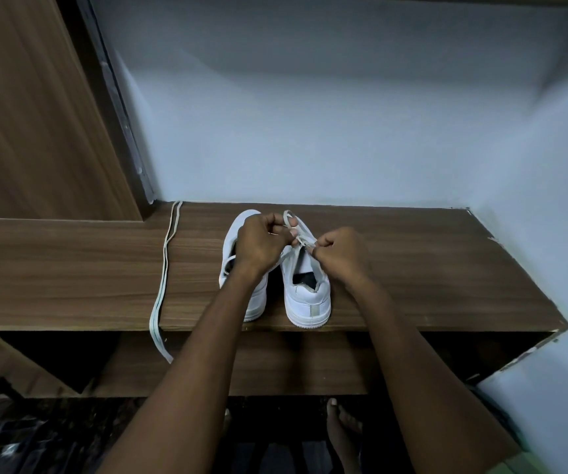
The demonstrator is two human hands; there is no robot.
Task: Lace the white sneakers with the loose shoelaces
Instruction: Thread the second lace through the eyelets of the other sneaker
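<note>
Two white sneakers stand side by side on a wooden shelf [412,268], heels toward me. My left hand [262,244] reaches over the left sneaker [256,302] and pinches a loop of shoelace [288,215] above the right sneaker [308,299]. My right hand [342,254] pinches the same lace just to the right of it, over the right sneaker's eyelets. One strand runs from under my left hand across the left sneaker. A second, loose shoelace [164,268] lies on the shelf at the left and hangs over its front edge.
The shelf sits in a corner between pale walls, with a wooden panel [36,114] rising at the left. A lower wooden shelf [275,364] lies beneath. My bare foot [342,429] stands on the dark floor, beside a black rack [8,429] at the bottom left.
</note>
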